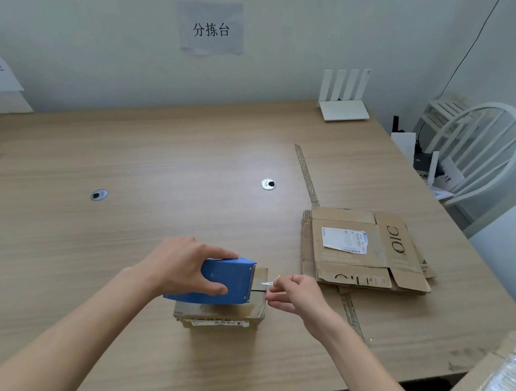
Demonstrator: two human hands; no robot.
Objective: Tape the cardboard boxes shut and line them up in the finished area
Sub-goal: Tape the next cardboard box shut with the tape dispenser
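small cardboard box (224,315) upright, flattened cardboard boxes (365,251) beside

Left hand (184,266): bare; no glove, ring or watch visible.
Left fingers (213,288): nails short, unpainted where visible.
Left wrist: bare, just behind the grip; no band or strap.
Left forearm (67,331): bare along its whole visible length to the lower left frame edge; no sleeve visible.
Right hand (297,294): bare; no glove, ring or watch visible.
Right fingers (276,302): nails too small to tell.
Right wrist: bare, just behind the grip; no band or strap.
Right forearm (370,365): bare to the lower frame edge; no sleeve visible.
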